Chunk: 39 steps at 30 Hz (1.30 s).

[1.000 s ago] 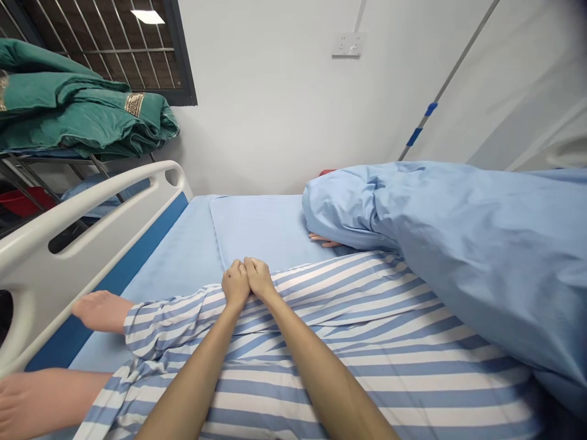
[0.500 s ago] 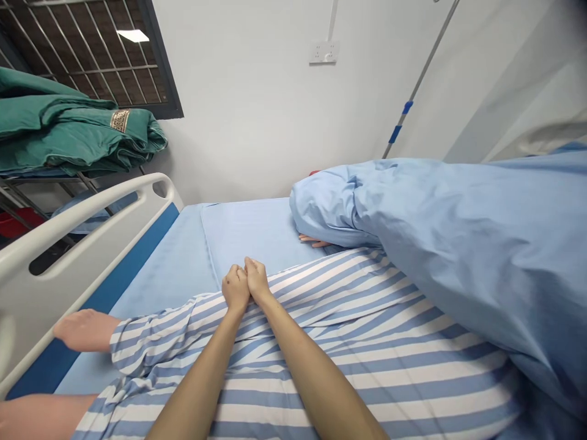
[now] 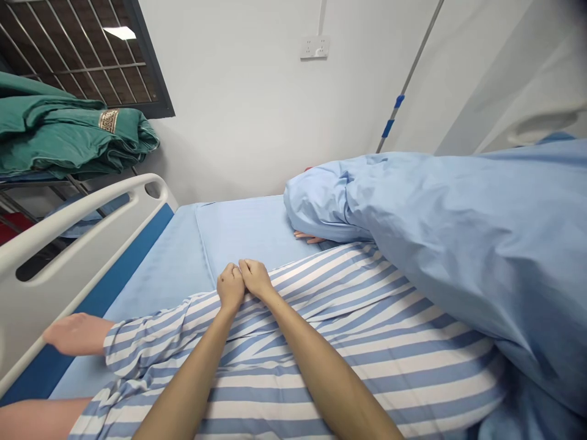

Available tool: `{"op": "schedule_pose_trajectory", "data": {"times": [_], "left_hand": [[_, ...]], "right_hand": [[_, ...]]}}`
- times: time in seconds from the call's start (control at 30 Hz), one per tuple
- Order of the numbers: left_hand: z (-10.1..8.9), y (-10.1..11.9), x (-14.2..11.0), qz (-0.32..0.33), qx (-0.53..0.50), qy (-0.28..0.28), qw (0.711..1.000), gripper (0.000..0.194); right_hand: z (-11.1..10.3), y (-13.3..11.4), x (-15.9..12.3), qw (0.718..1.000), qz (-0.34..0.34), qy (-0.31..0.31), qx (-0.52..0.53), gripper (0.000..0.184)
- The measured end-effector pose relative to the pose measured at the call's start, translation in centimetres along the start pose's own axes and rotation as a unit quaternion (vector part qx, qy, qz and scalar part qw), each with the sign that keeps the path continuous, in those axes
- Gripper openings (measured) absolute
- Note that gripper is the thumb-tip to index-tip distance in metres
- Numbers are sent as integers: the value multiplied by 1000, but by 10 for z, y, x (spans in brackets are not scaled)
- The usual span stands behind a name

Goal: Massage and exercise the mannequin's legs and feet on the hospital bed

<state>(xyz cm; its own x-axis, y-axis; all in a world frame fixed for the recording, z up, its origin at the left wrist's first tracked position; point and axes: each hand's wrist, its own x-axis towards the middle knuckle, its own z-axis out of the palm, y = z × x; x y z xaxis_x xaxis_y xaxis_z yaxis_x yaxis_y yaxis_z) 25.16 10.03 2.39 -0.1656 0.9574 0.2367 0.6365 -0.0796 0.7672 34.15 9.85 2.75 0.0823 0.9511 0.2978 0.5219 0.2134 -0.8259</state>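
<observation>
A figure in blue-and-white striped trousers (image 3: 284,391) lies along the bed, its bare foot (image 3: 77,333) at the left. My left hand (image 3: 230,286) is closed at the far edge of the trouser leg, around the knee. Right beside it my right hand (image 3: 255,278) is closed too, knuckles up, its thumb side close to the left hand. Both sets of fingers curl down over the far side of the leg and appear to grip the trouser cloth. The fingertips are hidden.
A light blue quilt (image 3: 435,226) covers the figure's upper part, with fingers (image 3: 308,237) showing beneath it. A white bed-end board (image 3: 87,256) stands at the left. Green folded cloth (image 3: 68,134) lies on a rack. A metal pole (image 3: 415,64) stands near the wall.
The view has shifted slightly. My two hands have moved a little apart at the knuckles and remain closed at the same part of the leg.
</observation>
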Motion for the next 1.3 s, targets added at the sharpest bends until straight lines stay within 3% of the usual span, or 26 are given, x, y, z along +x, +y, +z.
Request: {"op": "schedule_pose_trajectory", "data": {"times": [0.17,0.27,0.4,0.5,0.6,0.7,0.77,0.97,1.17,1.3], "left_hand": [[11,18,15,-51,-146,4,988,21],[24,32,15,-73,-223,15,972,18],[37,34,1,-6,-116,20,993,23],[38,27,-5,21,-61,11,998,24],[38,24,-5,17,-62,1,998,25],[38,24,-5,33,-74,-11,997,25],[39,24,-6,40,-73,-17,996,25],[40,31,-4,24,-72,-20,997,25],[56,59,1,-15,-189,12,982,24],[66,61,-7,-24,-138,28,990,25]], "right_hand": [[-1,5,7,994,11,37,105,39],[-6,10,12,973,44,57,219,38],[-9,17,13,944,96,92,303,36],[-10,15,14,946,108,106,288,36],[-17,8,17,974,111,90,177,35],[-29,3,18,997,49,42,44,36],[-35,5,15,999,12,28,13,37],[-38,22,7,995,23,54,77,38],[-45,28,15,964,64,102,239,36],[-46,31,15,949,81,117,282,35]]}}
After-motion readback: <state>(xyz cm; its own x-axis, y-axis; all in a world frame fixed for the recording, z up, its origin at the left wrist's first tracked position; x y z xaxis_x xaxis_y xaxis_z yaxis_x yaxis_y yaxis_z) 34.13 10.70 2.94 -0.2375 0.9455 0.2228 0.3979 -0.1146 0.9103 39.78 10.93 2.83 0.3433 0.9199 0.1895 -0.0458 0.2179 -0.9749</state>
